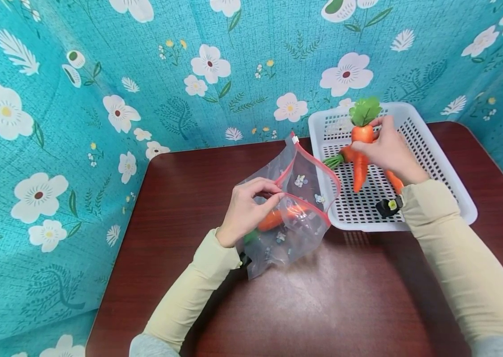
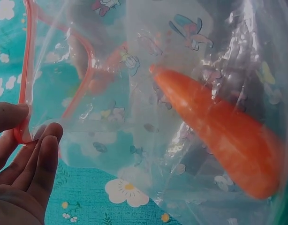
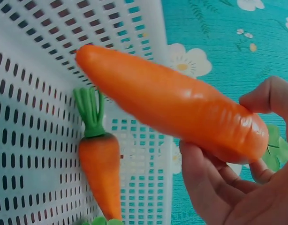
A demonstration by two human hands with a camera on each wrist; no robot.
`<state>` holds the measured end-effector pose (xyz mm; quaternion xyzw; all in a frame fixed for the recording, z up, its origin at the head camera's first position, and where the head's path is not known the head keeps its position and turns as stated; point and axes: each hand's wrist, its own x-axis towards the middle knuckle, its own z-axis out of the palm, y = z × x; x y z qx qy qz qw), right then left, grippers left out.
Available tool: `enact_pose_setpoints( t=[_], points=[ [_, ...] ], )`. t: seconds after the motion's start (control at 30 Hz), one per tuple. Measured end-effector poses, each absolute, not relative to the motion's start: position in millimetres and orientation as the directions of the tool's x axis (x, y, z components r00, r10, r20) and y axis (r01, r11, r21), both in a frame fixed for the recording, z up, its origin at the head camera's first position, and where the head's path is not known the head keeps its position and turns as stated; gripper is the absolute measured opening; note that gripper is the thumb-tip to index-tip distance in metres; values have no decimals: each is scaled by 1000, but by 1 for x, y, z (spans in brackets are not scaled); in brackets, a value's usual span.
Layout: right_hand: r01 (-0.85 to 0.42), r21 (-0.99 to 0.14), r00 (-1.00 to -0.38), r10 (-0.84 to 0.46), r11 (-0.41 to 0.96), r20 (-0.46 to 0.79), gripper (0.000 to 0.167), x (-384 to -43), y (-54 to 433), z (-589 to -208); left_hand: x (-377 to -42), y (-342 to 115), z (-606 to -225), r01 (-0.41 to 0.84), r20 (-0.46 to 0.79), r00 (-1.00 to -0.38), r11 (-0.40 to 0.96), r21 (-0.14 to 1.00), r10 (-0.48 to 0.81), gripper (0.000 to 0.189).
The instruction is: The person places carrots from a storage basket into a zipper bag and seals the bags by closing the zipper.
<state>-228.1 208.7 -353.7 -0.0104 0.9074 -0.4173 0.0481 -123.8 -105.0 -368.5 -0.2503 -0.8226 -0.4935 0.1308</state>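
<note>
My left hand [image 1: 249, 210] pinches the red-edged mouth of a clear zip bag [image 1: 293, 248], which gapes toward the basket. Inside the bag lies an orange toy carrot [image 2: 214, 131], seen through the printed plastic, its green top dim in the head view. Over the basket, my right hand [image 1: 392, 151] grips another toy carrot [image 3: 172, 98] near its leafy end, tip pointing down in the head view. Below it in the basket is a carrot with green stems [image 3: 99, 164]. Part of a further orange carrot [image 1: 394, 181] shows beside my right wrist.
The white perforated basket [image 1: 466, 213] stands at the right of the dark red-brown table [image 1: 180, 198], close to the bag. A white slider [image 1: 295, 140] sits at the bag's far corner. Behind the table hangs a teal flowered cloth [image 1: 256, 59].
</note>
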Motion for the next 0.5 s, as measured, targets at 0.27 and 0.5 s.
enact_pose_setpoints(
  t=[0.27,0.5],
  points=[
    [10,-830,-1000,-17,558,-24,54,-221,206,-343,-124,-103,-370,542,463,-840,395,742,283,10],
    [-32,-913,-997,45,406,55,45,-214,200,-334,-125,-102,-369,552,473,-833,388,738,286,9]
  ],
)
